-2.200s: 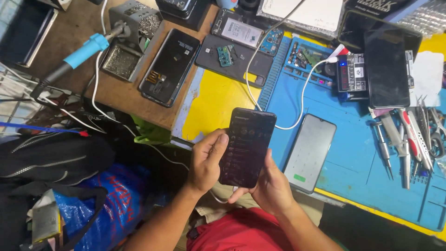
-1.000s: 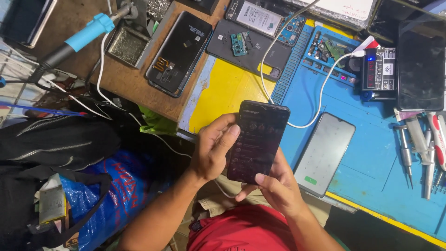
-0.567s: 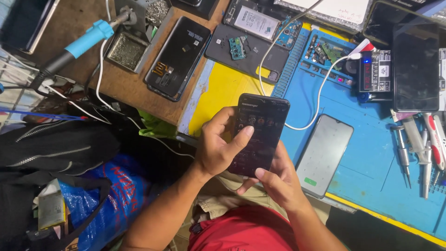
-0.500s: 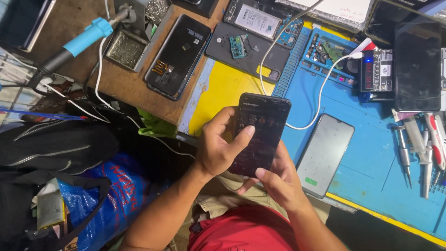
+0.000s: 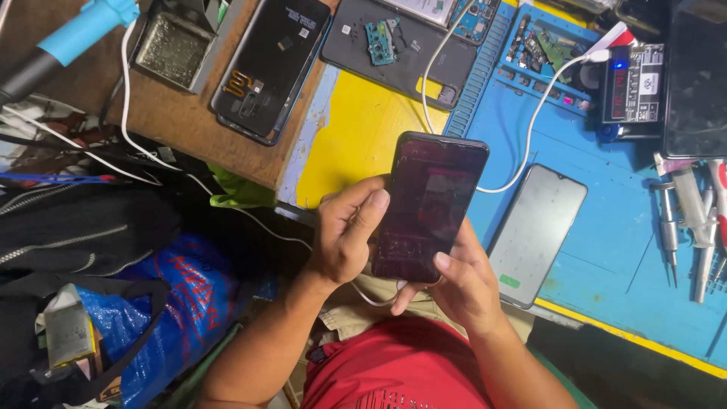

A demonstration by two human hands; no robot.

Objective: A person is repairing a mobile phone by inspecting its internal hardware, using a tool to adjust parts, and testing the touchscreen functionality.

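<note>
A black smartphone with a dim reddish screen is held upright over the front edge of the workbench. My left hand grips its left side, thumb resting on the screen edge. My right hand supports it from below and the right, thumb on the lower screen. A white cable runs from behind the phone up to a small power meter.
A grey phone screen panel lies on the blue mat to the right. Screwdrivers and tweezers lie at far right. An opened phone back, circuit boards, a metal tray and a blue-handled soldering iron sit further back. Bags lie at left.
The view has tightened on the phone. Its screen went from a dark keypad-like display to a dim reddish one. My left thumb moved onto the screen's left edge.
</note>
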